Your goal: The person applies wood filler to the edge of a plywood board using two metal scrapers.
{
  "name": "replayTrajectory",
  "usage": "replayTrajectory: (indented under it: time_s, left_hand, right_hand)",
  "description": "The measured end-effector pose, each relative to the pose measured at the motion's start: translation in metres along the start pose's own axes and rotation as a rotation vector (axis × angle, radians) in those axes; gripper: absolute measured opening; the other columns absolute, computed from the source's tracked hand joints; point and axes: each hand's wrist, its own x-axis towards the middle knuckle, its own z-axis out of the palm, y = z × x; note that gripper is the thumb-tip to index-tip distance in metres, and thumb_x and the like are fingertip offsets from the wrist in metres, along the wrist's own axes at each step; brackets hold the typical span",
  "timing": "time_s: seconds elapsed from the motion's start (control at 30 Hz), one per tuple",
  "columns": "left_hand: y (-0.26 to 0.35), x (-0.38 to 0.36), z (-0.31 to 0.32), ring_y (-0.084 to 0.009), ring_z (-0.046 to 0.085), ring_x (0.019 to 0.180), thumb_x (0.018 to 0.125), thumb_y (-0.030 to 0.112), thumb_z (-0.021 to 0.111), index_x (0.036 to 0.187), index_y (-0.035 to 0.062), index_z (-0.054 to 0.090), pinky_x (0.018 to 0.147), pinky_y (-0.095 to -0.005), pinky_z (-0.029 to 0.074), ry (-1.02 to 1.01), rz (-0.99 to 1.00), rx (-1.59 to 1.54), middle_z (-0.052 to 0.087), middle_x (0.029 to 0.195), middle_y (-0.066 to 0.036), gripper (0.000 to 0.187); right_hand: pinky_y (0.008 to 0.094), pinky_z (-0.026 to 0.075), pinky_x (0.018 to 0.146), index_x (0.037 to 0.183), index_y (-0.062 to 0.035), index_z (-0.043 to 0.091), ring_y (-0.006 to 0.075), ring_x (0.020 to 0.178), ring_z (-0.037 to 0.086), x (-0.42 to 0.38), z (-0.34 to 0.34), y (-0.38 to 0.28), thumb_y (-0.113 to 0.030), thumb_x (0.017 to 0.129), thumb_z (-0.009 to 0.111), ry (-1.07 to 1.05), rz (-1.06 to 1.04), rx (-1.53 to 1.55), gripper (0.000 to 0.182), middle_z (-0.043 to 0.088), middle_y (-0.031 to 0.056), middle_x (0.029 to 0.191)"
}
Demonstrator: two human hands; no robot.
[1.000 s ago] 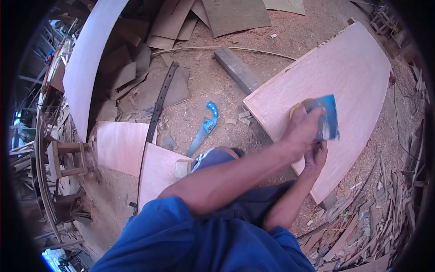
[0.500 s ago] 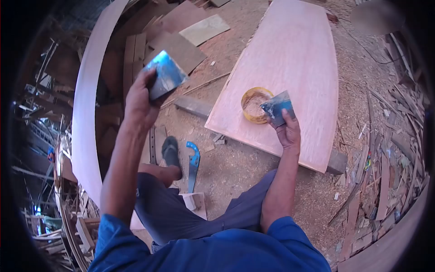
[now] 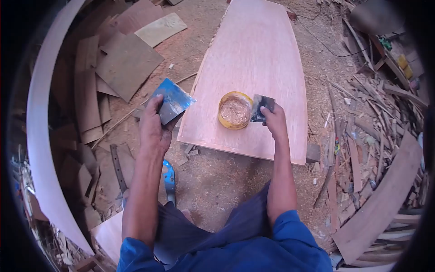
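My left hand (image 3: 155,127) grips a broad flat metal putty spreader (image 3: 176,100), thumb on its face, tilted over the left edge of a pale pinkish wooden panel (image 3: 258,50). Smaller and smeared dark, another putty spreader (image 3: 257,100) is pinched in my right hand (image 3: 277,121). Its blade stands beside the right rim of a round yellow tub (image 3: 223,120), which rests near the panel's close end. Pinkish-brown paste (image 3: 235,109) lies inside the tub.
A saw with a blue handle (image 3: 169,179) lies on the dusty floor by my legs. Plywood offcuts (image 3: 129,65) are piled at the left, behind a long curved pale board (image 3: 38,131). Wood scraps (image 3: 358,154) cover the right side. A beam (image 3: 312,153) supports the panel.
My left hand has come lower with its spreader, closer to the panel. The right spreader has turned more upright and shifted off the tub to its right side. The whole view has swung right.
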Motion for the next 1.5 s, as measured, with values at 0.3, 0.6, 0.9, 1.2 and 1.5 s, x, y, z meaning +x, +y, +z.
replayTrajectory:
  time_s: [0.3,0.6,0.9,1.2,1.5]
  left_hand:
    - [0.034,0.040,-0.024,-0.0264,0.074,0.099,0.103,0.020,0.057,0.118,0.0038,0.059,0.092,-0.0473,0.064,-0.031,-0.111,-0.163,0.071,0.111,-0.012,0.022]
    - [0.061,0.076,-0.032,-0.0276,0.073,0.102,0.103,0.019,0.058,0.118,0.0030,0.058,0.095,-0.0479,0.062,-0.100,-0.172,-0.150,0.070,0.112,-0.011,0.022]
    - [0.053,0.135,-0.037,-0.0258,0.073,0.103,0.103,0.021,0.058,0.116,0.0051,0.060,0.092,-0.0468,0.064,-0.188,-0.270,-0.066,0.070,0.111,-0.009,0.020]
    - [0.025,0.187,-0.032,-0.0269,0.071,0.108,0.104,0.020,0.057,0.123,0.0040,0.060,0.096,-0.0477,0.062,-0.261,-0.390,0.048,0.070,0.117,-0.012,0.025]
    - [0.006,0.224,-0.023,-0.0254,0.072,0.106,0.105,0.022,0.055,0.122,0.0046,0.060,0.092,-0.0463,0.064,-0.357,-0.449,0.093,0.070,0.117,-0.010,0.025]
  right_hand:
    - [0.0472,0.056,0.092,0.108,0.0011,0.075,0.0415,0.106,0.071,0.092,0.123,-0.005,-0.020,0.082,0.063,-0.180,0.158,-0.923,0.036,0.073,0.0274,0.110]
    - [0.0453,0.057,0.089,0.107,0.0059,0.075,0.0393,0.103,0.073,0.100,0.143,0.035,-0.017,0.082,0.062,-0.120,0.265,-0.853,0.035,0.073,0.0277,0.110]
    - [0.0440,0.051,0.055,0.080,0.0073,0.073,0.0261,0.056,0.067,0.103,0.152,0.064,-0.015,0.080,0.067,0.017,0.351,-0.634,0.023,0.069,0.0169,0.066]
    - [0.0363,0.038,0.042,0.075,-0.0041,0.067,0.0157,0.045,0.049,0.104,0.147,0.073,-0.013,0.080,0.075,0.067,0.620,-0.139,0.013,0.055,0.0044,0.062]
    - [0.0284,0.035,0.045,0.081,-0.0101,0.065,0.0090,0.049,0.044,0.102,0.147,0.046,-0.015,0.086,0.071,0.015,0.761,0.080,0.009,0.057,-0.0012,0.065]
